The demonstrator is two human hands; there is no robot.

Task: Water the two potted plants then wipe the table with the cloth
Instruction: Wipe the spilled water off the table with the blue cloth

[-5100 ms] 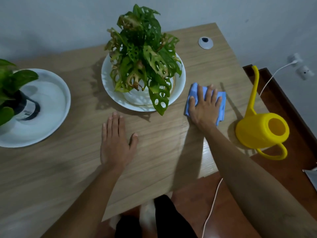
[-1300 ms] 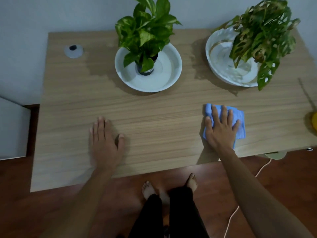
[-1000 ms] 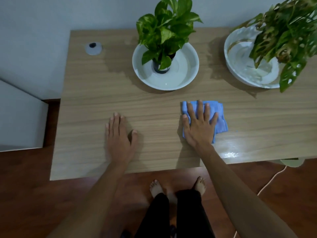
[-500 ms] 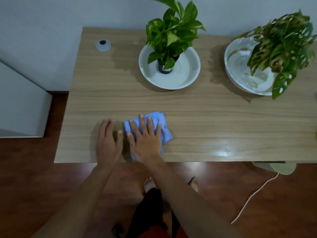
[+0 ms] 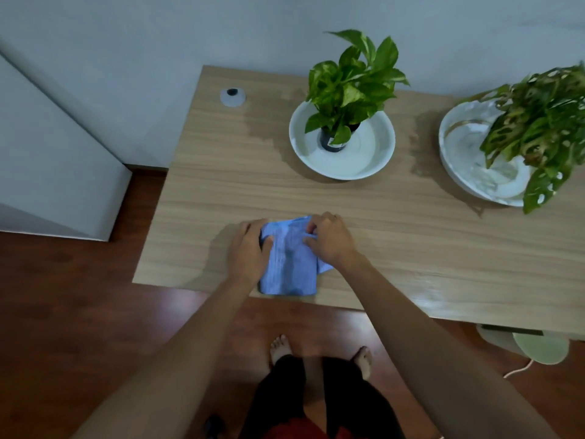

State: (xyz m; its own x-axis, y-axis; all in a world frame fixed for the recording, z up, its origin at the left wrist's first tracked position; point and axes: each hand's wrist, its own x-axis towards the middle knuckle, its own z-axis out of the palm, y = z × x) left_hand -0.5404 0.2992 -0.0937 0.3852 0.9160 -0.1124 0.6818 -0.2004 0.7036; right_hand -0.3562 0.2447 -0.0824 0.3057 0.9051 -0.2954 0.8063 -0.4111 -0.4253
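A rectangular wood-grain laminate table (image 5: 395, 248) lay smooth and hard, with a damp sheen toward its near right edge. Two round white glazed ceramic bowls, one holding a glossy broad-leaved potted plant (image 5: 349, 87), the other a perforated-leaved potted plant (image 5: 535, 128), stood at the far side; both probably heavy and breakable. The soft blue ribbed cloth (image 5: 289, 267) rested at the near edge, light and limp, best gathered by its corners. The left hand (image 5: 248, 248) curled over its left border; the right hand (image 5: 329, 239) pinched its upper right fold.
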